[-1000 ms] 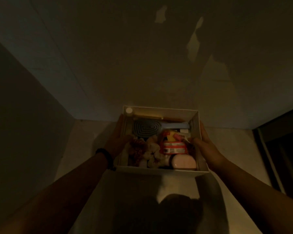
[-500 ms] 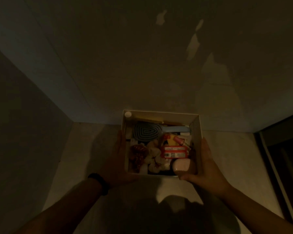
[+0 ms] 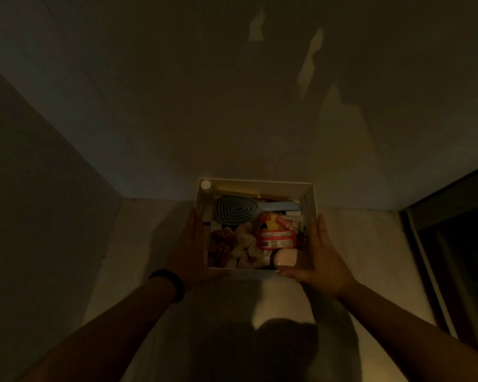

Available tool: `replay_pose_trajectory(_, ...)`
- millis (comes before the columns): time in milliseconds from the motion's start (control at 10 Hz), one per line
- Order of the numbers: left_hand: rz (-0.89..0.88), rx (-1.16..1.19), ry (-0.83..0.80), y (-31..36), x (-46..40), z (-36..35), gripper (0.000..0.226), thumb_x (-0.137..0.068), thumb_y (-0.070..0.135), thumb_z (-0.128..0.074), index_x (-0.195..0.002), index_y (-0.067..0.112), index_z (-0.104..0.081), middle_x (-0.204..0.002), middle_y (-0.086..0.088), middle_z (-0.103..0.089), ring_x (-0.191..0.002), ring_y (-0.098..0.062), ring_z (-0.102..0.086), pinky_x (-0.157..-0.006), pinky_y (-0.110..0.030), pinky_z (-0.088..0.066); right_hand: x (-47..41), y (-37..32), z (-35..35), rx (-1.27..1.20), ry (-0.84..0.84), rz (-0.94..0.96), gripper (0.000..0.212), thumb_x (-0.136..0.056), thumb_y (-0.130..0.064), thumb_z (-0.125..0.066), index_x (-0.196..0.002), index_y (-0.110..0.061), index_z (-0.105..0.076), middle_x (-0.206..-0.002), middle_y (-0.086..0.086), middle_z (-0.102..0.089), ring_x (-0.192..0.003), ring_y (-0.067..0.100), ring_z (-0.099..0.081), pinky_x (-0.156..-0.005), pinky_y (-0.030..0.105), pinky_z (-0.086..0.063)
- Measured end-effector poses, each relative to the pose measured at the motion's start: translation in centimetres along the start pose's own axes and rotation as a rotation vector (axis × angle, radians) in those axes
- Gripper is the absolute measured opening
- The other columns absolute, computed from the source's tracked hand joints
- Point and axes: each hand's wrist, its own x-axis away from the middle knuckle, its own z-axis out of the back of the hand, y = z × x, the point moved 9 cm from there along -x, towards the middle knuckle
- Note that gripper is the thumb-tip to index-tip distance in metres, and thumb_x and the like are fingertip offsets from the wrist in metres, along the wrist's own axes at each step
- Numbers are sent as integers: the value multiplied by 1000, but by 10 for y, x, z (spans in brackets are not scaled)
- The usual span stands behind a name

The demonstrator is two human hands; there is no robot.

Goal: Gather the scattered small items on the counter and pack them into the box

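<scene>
While the box sits packed between the hands, gathering looks done. The left hand and right hand press flat, straight-fingered, against its sides on the surface. Next, I judge, release or a final nudge.

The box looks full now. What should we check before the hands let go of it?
1. Both hands on the box: ok; left hand and right hand flank its sides.
2. Box sitting flat on the counter: cannot tell; too dark underneath.
3. Hairbrush inside: ok.
4. Red packet and pink case inside: ok.
5. Nothing sticking over the rim: ok.
6. Stray items left on the counter: cannot tell; very dim.
</scene>
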Motion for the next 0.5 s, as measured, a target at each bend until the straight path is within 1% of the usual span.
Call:
replay_pose_trajectory(100,110,-81,-20,23,21,20,133,-63,64,-72,-144,16,21,-154,-8,20,-143,-25,7,-115,-37,-11,23,-24,24,122,-41,-29,136,-55,-88,-53,-148,-21,19,-151,0,29,-145,20,12,-116,33,-3)
replay_pose_trajectory(200,145,-83,40,65,52,64,118,-71,64,-64,-147,11,8,-156,-12,6,-144,-26,2,-114,-35,-7,60,-58,66,131,-40,-49,126,-57,-92,-43,-143,-25,21,-150,-4,24,-143,14,13,-116,33,0)
replay_pose_trajectory(300,150,-120,78,117,84,118,109,-76,63,-60,-147,4,-3,-156,-17,-6,-143,-28,-4,-115,-36,-6,102,-93,116,144,-42,-95,126,-61,-93,-35,-147,-16,15,-155,2,18,-142,12,14,-118,34,1)
replay_pose_trajectory(400,183,-138,104,171,112,177,105,-77,62,-59,-147,3,-6,-155,-18,-8,-143,-29,-6,-116,-40,-7,137,-138,176,128,-26,-136,119,-67,-86,-36,-150,-13,7,-158,8,14,-145,17,11,-118,34,1)
replay_pose_trajectory(500,198,-126,87,225,147,232,105,-78,67,-54,-147,4,-6,-155,-17,-8,-143,-28,-6,-115,-38,-5,179,-182,230,20,6,-185,107,-76,-76,-45,-151,-15,2,-160,7,9,-147,19,5,-118,32,-3)
